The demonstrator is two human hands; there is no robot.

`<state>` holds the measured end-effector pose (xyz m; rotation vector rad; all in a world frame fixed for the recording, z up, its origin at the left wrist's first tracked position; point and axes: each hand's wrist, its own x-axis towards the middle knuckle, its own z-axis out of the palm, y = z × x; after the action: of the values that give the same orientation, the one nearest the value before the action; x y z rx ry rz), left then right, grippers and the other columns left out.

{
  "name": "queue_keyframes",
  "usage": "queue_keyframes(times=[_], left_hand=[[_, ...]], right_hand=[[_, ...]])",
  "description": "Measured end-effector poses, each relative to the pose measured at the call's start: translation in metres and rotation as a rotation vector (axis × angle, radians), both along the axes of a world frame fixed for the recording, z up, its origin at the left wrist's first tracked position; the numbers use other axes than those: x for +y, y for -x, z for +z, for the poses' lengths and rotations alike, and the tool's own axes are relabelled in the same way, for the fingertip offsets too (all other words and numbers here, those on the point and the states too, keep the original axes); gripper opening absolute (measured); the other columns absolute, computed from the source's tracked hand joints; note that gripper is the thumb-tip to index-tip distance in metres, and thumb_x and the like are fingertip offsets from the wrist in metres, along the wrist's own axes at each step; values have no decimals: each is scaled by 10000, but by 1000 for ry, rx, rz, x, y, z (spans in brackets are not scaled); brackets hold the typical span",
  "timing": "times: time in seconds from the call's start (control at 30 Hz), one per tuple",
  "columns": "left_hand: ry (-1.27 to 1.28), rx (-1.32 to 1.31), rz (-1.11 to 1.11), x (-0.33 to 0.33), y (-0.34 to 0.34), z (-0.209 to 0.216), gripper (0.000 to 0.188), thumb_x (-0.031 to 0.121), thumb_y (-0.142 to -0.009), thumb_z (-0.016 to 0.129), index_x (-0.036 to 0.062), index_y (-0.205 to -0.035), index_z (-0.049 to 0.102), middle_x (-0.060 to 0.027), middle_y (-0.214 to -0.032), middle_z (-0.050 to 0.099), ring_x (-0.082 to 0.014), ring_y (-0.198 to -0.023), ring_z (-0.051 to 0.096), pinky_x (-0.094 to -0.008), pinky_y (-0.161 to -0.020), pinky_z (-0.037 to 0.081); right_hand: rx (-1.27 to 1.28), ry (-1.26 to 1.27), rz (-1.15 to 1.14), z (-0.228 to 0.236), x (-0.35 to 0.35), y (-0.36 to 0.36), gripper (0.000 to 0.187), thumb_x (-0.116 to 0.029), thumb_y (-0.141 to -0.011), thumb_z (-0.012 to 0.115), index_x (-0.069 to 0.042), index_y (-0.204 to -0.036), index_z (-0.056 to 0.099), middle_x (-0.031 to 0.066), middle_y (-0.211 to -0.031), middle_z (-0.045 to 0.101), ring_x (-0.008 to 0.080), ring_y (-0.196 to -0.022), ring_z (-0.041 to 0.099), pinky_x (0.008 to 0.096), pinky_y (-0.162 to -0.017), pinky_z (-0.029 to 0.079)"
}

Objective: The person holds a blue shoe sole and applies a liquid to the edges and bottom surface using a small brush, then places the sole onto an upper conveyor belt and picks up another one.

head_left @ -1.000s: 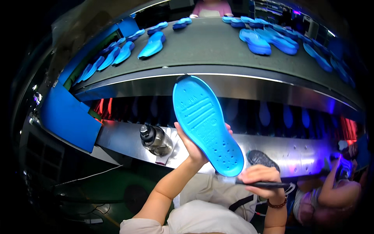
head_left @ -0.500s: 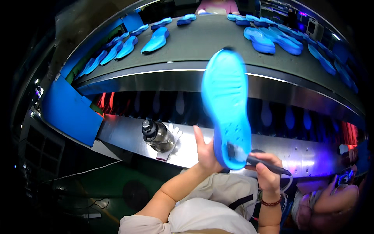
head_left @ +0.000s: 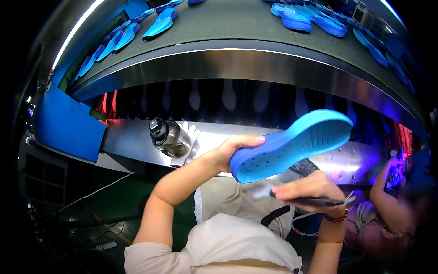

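A bright blue shoe sole hangs tilted over the front of the steel shelf, its toe pointing up to the right. At its heel end, my left hand is closed round the edge, thumb on top. Small holes dot the heel half and grooves cross the toe half. Below the sole and apart from it, my right hand grips a brush-like tool with a dark handle. The tool's pale tip is smeared by motion, so its exact kind is unclear.
Several blue soles lie on the dark conveyor belt ahead. A dark bottle and a white glove rest on the steel shelf. A dark flat thing shows behind my right hand. Another person's arm is at right.
The sole has swung from upright to tilted rightward and come lower. The tool, over the sole's heel before, is now below and clear of it. The view has dipped downward.
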<state>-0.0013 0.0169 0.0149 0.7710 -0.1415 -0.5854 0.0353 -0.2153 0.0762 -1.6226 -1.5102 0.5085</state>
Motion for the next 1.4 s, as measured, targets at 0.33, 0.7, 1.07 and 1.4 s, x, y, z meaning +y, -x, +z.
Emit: queue_keyframes(times=[0.33,0.7,1.07,1.4], left_hand=[[-269,40,-99,17,13,0,690,504,-812,528,-28,-1245,452,-198,-1110,567,-265,-944,594,-347,-826,485],[-173,-41,143,44,33,4,609,389,-806,518,-58,-1217,477,-210,-1134,562,-264,-946,595,-343,-852,462],[529,3,476,3,-9,-55,795,678,-830,264,71,-1334,361,-192,-1316,417,-339,-1172,452,-517,-987,341],[404,-10,635,3,-9,-54,906,755,-790,147,32,-1286,376,-197,-1166,515,-316,-1092,506,-472,-936,417]], right_hand=[[-139,214,86,32,-12,-12,195,8,-726,664,-4,-920,662,158,-954,659,261,-896,651,302,-761,522],[-110,-129,-230,-4,-14,-23,216,5,-719,671,-15,-933,656,147,-963,659,266,-891,651,301,-767,524],[-7,-190,-429,-15,9,-6,230,22,-678,673,14,-908,664,148,-846,663,212,-743,639,271,-662,498],[-401,-174,-218,-35,42,14,168,-43,-665,674,-58,-829,642,100,-728,638,240,-641,630,311,-596,501]])
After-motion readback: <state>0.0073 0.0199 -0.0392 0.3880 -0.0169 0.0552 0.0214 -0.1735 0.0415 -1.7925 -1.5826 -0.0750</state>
